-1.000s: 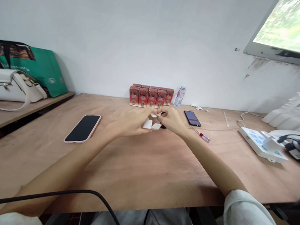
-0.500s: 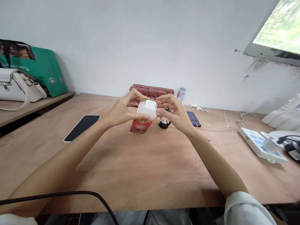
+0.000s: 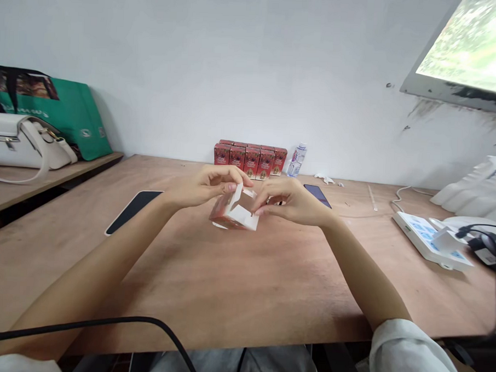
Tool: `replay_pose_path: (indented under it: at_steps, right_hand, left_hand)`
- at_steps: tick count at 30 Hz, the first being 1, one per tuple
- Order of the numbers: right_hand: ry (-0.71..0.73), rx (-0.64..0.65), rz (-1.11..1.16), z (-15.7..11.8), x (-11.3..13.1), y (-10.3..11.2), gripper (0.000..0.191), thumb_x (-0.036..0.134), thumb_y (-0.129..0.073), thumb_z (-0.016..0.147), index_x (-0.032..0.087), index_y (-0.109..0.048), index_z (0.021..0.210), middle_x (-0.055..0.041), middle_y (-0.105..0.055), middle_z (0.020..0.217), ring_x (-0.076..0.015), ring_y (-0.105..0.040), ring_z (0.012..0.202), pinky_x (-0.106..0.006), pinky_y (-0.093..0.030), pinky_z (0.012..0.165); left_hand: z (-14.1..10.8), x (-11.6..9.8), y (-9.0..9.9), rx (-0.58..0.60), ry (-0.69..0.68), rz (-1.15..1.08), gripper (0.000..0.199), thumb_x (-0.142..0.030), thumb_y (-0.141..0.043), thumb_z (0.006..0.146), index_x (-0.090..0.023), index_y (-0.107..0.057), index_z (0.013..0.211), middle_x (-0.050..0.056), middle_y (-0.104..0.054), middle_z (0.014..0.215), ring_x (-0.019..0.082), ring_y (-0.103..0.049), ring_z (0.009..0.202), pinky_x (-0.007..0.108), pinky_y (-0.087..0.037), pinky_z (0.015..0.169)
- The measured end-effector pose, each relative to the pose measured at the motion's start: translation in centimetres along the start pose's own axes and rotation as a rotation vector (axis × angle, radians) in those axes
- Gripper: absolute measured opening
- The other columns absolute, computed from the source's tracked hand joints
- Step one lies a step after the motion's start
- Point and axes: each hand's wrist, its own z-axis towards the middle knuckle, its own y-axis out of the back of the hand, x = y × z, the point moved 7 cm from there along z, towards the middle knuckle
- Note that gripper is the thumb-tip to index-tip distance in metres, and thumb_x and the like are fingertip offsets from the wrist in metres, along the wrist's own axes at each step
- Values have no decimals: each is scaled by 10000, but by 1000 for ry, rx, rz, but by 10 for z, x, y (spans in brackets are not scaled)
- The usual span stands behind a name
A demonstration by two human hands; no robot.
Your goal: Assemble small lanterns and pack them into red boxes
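A small red-and-white cardboard box (image 3: 226,217) is tilted above the table, its flapped end open towards me. My left hand (image 3: 204,187) grips it from the left, thumb and fingers closed on its upper side. At the open end, my right hand (image 3: 290,201) pinches near a white flap on the right. Its fingertips are partly hidden, but they appear closed on the box's edge. Several similar red boxes (image 3: 251,163) stand in rows by the wall beyond my hands.
A clear bottle (image 3: 297,159) stands beside the rows. A dark phone (image 3: 134,211) lies left, another phone (image 3: 317,195) right. A white power strip (image 3: 432,240) with plugs sits at the right. A black cable (image 3: 135,319) crosses the front. White and green bags (image 3: 80,118) stand left.
The box has been tipped from nearly upright, and its open flaps now face me. My right hand has moved down to its near edge. Both hands are a little lower.
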Motion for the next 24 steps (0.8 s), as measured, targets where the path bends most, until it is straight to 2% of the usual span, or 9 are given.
replay_pose_path:
  at_steps: [2,5,8,10,13,17,20,22,24]
  right_hand:
    - [30,-32,-106,2,5,-3,98,291,-665,795,194,-682,798,-21,-580,827,-114,-559,761,-262,-500,673]
    - [54,-92,-285,3,8,-4,135,325,-682,783,209,-692,851,-57,-540,970,-159,-546,901,-342,-498,801]
    - [91,-73,-400,3,10,-7,186,335,-635,821,231,-682,968,-87,-518,1137,-207,-518,1064,-402,-461,904]
    - [90,-36,-445,3,9,-11,219,305,-579,861,242,-653,1058,-90,-516,1210,-212,-527,1089,-409,-461,918]
    - [40,-55,-512,4,3,-13,291,236,-503,893,239,-597,1168,-94,-538,1230,-221,-552,1077,-424,-468,915]
    - [-28,-99,-529,5,-3,-11,359,234,-506,886,213,-538,1243,-99,-555,1183,-208,-590,965,-402,-496,853]
    - [-87,-157,-567,5,-3,-7,353,242,-523,878,190,-541,1227,-101,-553,1140,-207,-588,935,-385,-497,823]
    - [-124,-186,-609,5,-3,-6,329,250,-535,873,180,-559,1194,-101,-559,1103,-211,-587,922,-378,-493,803]
    - [-164,-201,-648,5,-3,-6,310,267,-559,862,168,-581,1155,-103,-568,1062,-208,-589,882,-365,-487,771]
  left_hand:
    - [1,0,-5,24,-4,-8,246,-408,-552,869,-170,-598,823,88,-632,1085,198,-594,996,340,-478,841]
    - [2,3,-8,4,17,-54,240,-408,-556,863,-173,-574,819,79,-614,1066,189,-576,971,324,-463,833]
    - [1,11,-7,-62,70,-166,247,-417,-555,848,-177,-539,791,74,-588,1056,193,-562,944,305,-463,774]
    - [1,18,-8,-111,128,-248,253,-415,-541,837,-178,-507,755,66,-576,1015,185,-559,877,287,-458,693]
    - [0,25,-10,-193,196,-281,246,-395,-509,824,-178,-461,717,48,-560,952,163,-543,785,276,-431,630]
    - [1,17,-8,-231,168,-130,283,-465,-463,829,-187,-513,817,53,-555,1023,199,-546,917,320,-444,752]
    - [1,5,-7,-253,155,129,343,-484,-580,759,-209,-559,964,53,-542,1101,235,-512,1060,373,-423,887]
    - [0,-1,-6,-310,186,259,348,-452,-620,738,-225,-570,998,45,-551,1107,239,-509,1082,386,-419,914]
    - [0,-4,-8,-344,230,287,279,-410,-570,778,-228,-578,989,37,-578,1084,227,-539,1040,378,-441,884]
